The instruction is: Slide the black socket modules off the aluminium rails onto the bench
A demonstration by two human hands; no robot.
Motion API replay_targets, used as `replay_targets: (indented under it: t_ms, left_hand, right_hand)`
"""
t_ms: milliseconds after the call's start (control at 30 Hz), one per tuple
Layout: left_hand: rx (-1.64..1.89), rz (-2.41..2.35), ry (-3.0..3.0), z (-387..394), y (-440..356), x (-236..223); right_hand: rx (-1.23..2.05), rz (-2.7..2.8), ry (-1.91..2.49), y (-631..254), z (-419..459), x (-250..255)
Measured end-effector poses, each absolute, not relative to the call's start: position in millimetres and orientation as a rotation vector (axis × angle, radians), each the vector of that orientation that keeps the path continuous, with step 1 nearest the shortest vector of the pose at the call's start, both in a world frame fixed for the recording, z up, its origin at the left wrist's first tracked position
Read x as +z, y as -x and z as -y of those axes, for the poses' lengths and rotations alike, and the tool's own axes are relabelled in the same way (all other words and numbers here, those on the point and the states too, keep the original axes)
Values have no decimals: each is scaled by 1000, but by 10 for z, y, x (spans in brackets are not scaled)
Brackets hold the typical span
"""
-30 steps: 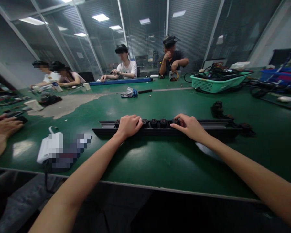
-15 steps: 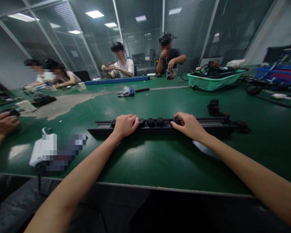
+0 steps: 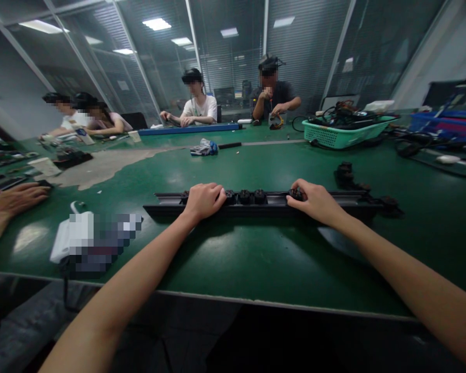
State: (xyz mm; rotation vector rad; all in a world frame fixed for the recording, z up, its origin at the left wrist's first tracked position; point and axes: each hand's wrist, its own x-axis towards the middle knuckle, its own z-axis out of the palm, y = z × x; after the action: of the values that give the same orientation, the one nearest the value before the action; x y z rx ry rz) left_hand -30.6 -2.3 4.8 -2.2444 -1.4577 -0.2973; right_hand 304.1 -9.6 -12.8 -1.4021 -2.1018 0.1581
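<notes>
A long black rail [image 3: 349, 203] lies across the green table [image 3: 241, 254] in front of me. Several small black round parts [image 3: 252, 196] sit in its channel. My left hand [image 3: 205, 200] rests curled over the rail's left part, fingers wrapped on it. My right hand [image 3: 314, 199] is further right on the rail, its fingertips pinched on one black round part [image 3: 296, 194]. More loose black parts [image 3: 347, 175] lie on the table behind the rail's right end.
A white item with a pixelated patch [image 3: 95, 239] lies at my left. A neighbour's hand [image 3: 11, 199] rests at the far left. Across the table sit several people, a blue bar [image 3: 190, 129], a crumpled glove [image 3: 204, 149] and a green basket of cables [image 3: 341, 130].
My right hand has slid to the right along the rail with the round part under its fingertips, opening a gap from the other parts. My left hand has stayed in place.
</notes>
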Motion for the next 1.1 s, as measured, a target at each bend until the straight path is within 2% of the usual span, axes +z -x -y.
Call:
replay_targets:
  t_ms: [267,733,1100]
  left_hand:
    - [-299,1462,2238,34,299,52]
    - [-310,1464,2249,21,298,55]
    - [-313,1461,2256,3,306,106]
  right_hand:
    - [418,2343,1311,-3197,0,18]
    - [167,2123,1245,-3190,74,-206]
    - [148,2109,1331,-3228,76,-150]
